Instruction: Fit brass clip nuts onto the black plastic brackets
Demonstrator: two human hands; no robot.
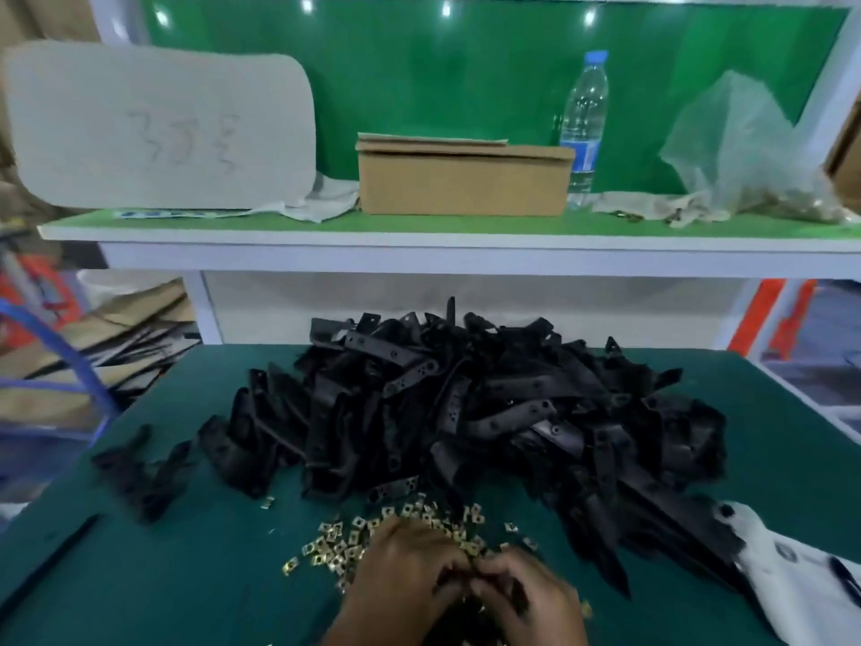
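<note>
A big heap of black plastic brackets covers the middle of the green table mat. In front of it lies a scatter of brass clip nuts. My left hand and my right hand meet at the bottom centre, fingers curled around a black bracket held between them. The bracket is mostly hidden by my fingers, and whether a clip nut sits on it cannot be told. A few separate brackets lie at the left of the mat.
A white sheet with a pen lies at the lower right. The shelf above carries a cardboard box, a water bottle, a plastic bag with brass parts and a grey foam board.
</note>
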